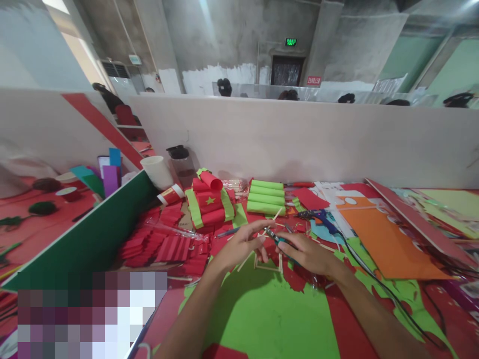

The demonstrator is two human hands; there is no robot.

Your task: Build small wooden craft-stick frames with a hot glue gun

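Observation:
My right hand (305,250) is closed on small pliers (276,237) with teal handles, their metal jaws pointing up and left. Close to the jaws, my left hand (249,240) has its fingers bent, with a thin wooden stick (277,214) rising past the fingertips. Whether the left fingers pinch that stick is too small to tell. Beneath both hands lies a small frame of thin sticks (268,269), partly hidden by my left fingers. It rests at the top of a large green sheet (273,319).
Behind the hands stand a red and green paper model (210,202) and green paper rolls (266,197). Red folded paper (174,248) lies left, a blue-handled glue gun (325,219) and orange sheet (385,239) right. A green divider (86,229) and white partition (262,139) bound the table.

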